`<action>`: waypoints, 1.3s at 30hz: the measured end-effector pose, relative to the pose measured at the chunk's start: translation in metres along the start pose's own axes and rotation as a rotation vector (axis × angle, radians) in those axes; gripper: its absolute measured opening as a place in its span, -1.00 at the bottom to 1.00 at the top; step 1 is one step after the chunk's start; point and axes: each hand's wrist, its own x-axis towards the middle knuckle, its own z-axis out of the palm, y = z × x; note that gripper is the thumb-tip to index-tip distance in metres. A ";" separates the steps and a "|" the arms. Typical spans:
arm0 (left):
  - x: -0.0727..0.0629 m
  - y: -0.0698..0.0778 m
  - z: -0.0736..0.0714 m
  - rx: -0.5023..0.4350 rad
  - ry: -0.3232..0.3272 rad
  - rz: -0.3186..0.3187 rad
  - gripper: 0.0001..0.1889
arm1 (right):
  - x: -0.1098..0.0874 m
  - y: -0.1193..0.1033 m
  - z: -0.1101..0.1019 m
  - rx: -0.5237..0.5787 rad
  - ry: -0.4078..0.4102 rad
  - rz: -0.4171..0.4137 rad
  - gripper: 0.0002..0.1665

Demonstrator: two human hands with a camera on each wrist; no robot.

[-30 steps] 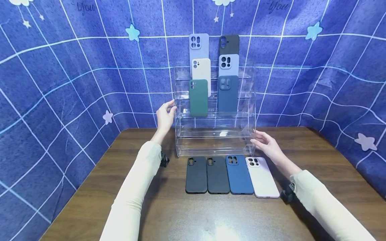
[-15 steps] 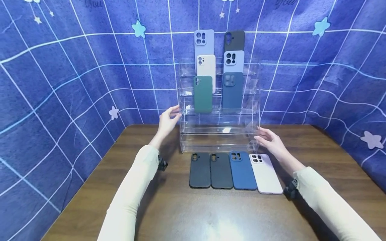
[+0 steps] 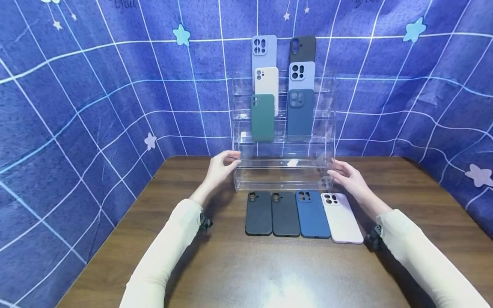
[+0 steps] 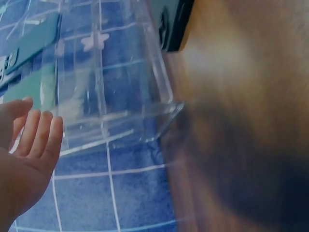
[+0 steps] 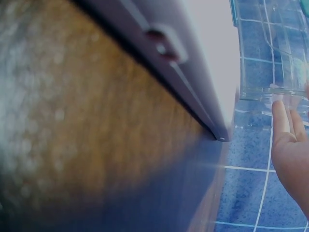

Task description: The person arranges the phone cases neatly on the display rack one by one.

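- We see the left grip [image 3: 223,167] at the lower left edge of the clear rack [image 3: 269,185], thumb and fingertips parted with a small gap between; we cannot tell how firmly, if at all, they touch the plastic.
- We see the right grip [image 3: 350,177] at the rack's lower right edge, fingers fairly straight and thumb apart; whether it presses there, we cannot say. Neither grip has hold of a phone case.
- On the backdrop cloth [image 3: 173,85] we can make out "You" near the top left, partly cut off by the frame; a similar word at top right is cropped too.
- In the rack's left column we find a lavender case [image 3: 270,60], a cream case [image 3: 270,85] and a green case [image 3: 263,119], top to bottom; in its right column, a charcoal case [image 3: 308,53], a pale blue case [image 3: 308,82] and a slate-blue case [image 3: 300,119].
- Before the rack, flat on the table [image 3: 231,265], we count two black cases [image 3: 259,216], a blue case [image 3: 313,218] and a pale lilac case [image 3: 342,220], side by side.
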 end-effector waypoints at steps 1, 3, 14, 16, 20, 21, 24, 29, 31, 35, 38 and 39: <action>-0.003 0.001 0.003 0.000 -0.023 -0.003 -0.71 | 0.000 0.000 0.000 0.006 -0.002 -0.002 -0.29; -0.008 0.000 0.008 0.001 -0.069 -0.015 -0.71 | 0.000 -0.001 0.000 0.016 -0.006 -0.003 -0.28; -0.034 -0.010 0.026 0.057 -0.364 -0.110 -0.70 | 0.000 -0.001 -0.001 0.001 -0.011 0.027 -0.30; -0.038 -0.012 0.028 0.075 -0.413 -0.118 -0.68 | 0.000 0.000 -0.001 -0.003 -0.012 0.027 -0.27; -0.044 -0.015 0.030 0.098 -0.489 -0.103 -0.66 | -0.001 0.000 -0.001 0.001 -0.015 0.023 -0.27; -0.045 -0.016 0.030 0.104 -0.507 -0.105 -0.65 | -0.001 -0.001 -0.001 0.001 -0.017 0.020 -0.27; -0.047 -0.017 0.031 0.114 -0.539 -0.119 -0.63 | -0.002 -0.002 -0.001 0.015 -0.011 0.015 -0.27; -0.049 -0.018 0.031 0.122 -0.601 -0.152 -0.61 | -0.003 -0.002 0.000 0.026 -0.013 0.027 -0.23; -0.049 -0.019 0.030 0.119 -0.623 -0.162 -0.61 | -0.002 -0.002 0.001 0.019 -0.013 0.039 -0.22; -0.049 -0.021 0.028 0.104 -0.638 -0.175 -0.63 | -0.001 -0.001 0.001 0.001 -0.015 0.049 -0.22; -0.049 -0.023 0.027 0.105 -0.637 -0.175 -0.65 | 0.001 -0.002 0.000 0.000 -0.014 0.049 -0.23; -0.049 -0.023 0.027 0.105 -0.637 -0.175 -0.64 | 0.001 -0.002 0.000 0.001 -0.012 0.049 -0.23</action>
